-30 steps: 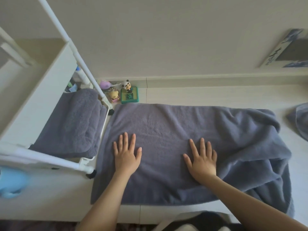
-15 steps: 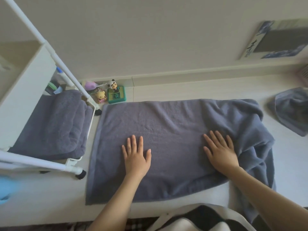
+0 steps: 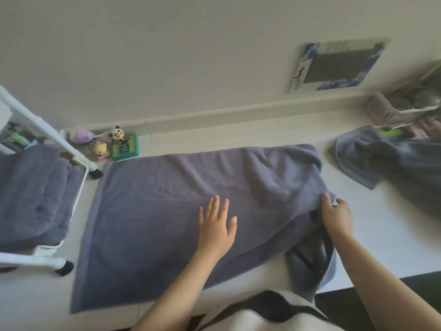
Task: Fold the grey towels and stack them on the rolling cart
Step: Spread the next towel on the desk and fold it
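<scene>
Towel (image 3: pixel 191 211): a grey towel is lying spread across the pale floor, long side running left to right, flat on the left and rumpled at the right end.
Left hand (image 3: pixel 218 225): it is resting palm down on the middle of the towel, fingers (image 3: pixel 216 206) released and spread.
Right hand (image 3: pixel 336 217): it is gripping the bunched right end of the towel, fingers clenched around a fold of cloth (the fingertips are hidden in it).
Cart (image 3: pixel 47 130): a white rolling cart is standing just beside the towel's left edge, one black wheel touching the corner area.
Folded towel (image 3: pixel 35 194): a grey folded towel is lying on the cart's low shelf.
Second towel (image 3: pixel 362 158): another grey towel is lying crumpled on the floor at far right, apart from the spread one.
Toys (image 3: pixel 114 144): small figures, a panda among them, are sitting by the wall next to the cart.
Basket (image 3: pixel 391 108): a pale slatted basket is sitting at far right (blurred).
</scene>
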{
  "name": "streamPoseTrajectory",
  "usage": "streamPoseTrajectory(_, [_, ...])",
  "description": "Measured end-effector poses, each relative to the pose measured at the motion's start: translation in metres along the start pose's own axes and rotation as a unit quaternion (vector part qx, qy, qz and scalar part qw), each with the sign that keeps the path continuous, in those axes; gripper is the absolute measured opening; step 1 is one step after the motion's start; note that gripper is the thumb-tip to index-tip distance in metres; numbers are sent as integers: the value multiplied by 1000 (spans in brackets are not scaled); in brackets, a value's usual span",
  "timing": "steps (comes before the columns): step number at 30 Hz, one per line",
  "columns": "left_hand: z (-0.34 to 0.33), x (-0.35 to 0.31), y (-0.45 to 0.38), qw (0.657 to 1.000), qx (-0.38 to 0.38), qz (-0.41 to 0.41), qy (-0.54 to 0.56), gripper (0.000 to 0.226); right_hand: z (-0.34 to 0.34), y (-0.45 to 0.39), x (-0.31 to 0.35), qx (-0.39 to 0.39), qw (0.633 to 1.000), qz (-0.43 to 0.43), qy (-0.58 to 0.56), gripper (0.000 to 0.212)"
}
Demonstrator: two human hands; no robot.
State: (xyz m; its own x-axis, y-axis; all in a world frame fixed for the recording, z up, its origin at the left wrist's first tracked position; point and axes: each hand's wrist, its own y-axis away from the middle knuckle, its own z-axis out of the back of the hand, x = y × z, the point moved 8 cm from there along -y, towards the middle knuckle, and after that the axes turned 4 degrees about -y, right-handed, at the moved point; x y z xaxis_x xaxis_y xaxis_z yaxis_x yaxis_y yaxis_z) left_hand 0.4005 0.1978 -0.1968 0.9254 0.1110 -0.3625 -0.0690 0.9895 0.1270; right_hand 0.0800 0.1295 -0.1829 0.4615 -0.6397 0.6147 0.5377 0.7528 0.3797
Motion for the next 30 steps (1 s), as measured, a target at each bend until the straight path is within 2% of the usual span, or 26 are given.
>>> streamPoseTrajectory(2, [-7, -19, -1, 999, 14, -4, 50, 79, -5, -6, 3, 50, 995, -20, -81, 59])
streamPoseTrajectory(6, [-7, -27, -4, 986, 35, 70, 149, 68, -14, -2, 23, 119, 974, -45, -189, 41])
streamPoseTrajectory(8, [0, -25, -8, 976, 26, 88, 196, 54, -10, 3, 45, 125, 965, 7, -231, 28])
streamPoseTrajectory(11, [20, -19, -11, 958, -33, 114, 261, 45, -5, 27, 92, 135, 945, 167, -247, 16])
streamPoseTrajectory(14, [57, -13, -12, 932, -149, 124, 307, 39, -15, 76, 127, 155, 907, 356, -165, 31])
streamPoseTrajectory(16, [78, -11, -16, 914, -202, 120, 330, 42, -41, 109, 131, 209, 857, 470, -32, 40])
streamPoseTrajectory(18, [93, -12, -21, 908, -228, 102, 336, 50, -69, 128, 116, 292, 812, 496, 103, 38])
streamPoseTrajectory(19, [98, -14, -23, 910, -234, 89, 330, 52, -74, 130, 108, 304, 806, 490, 132, 37])
streamPoseTrajectory(20, [102, -16, -24, 916, -238, 73, 313, 52, -74, 130, 103, 285, 816, 486, 128, 36])
streamPoseTrajectory(22, [103, -22, -28, 934, -234, 26, 268, 54, -59, 125, 94, 181, 858, 475, 67, 35])
streamPoseTrajectory(24, [90, -32, -34, 953, -185, -28, 238, 57, -44, 117, 77, 68, 895, 439, 49, 36])
streamPoseTrajectory(25, [78, -38, -37, 963, -143, -52, 223, 57, -40, 111, 66, 39, 914, 398, 66, 38])
streamPoseTrajectory(27, [53, -51, -38, 980, -63, -96, 163, 54, -38, 99, 44, 52, 952, 280, 109, 44])
streamPoseTrajectory(30, [29, -63, -35, 985, 12, -126, 115, 46, -46, 94, 15, 128, 969, 187, 95, 54])
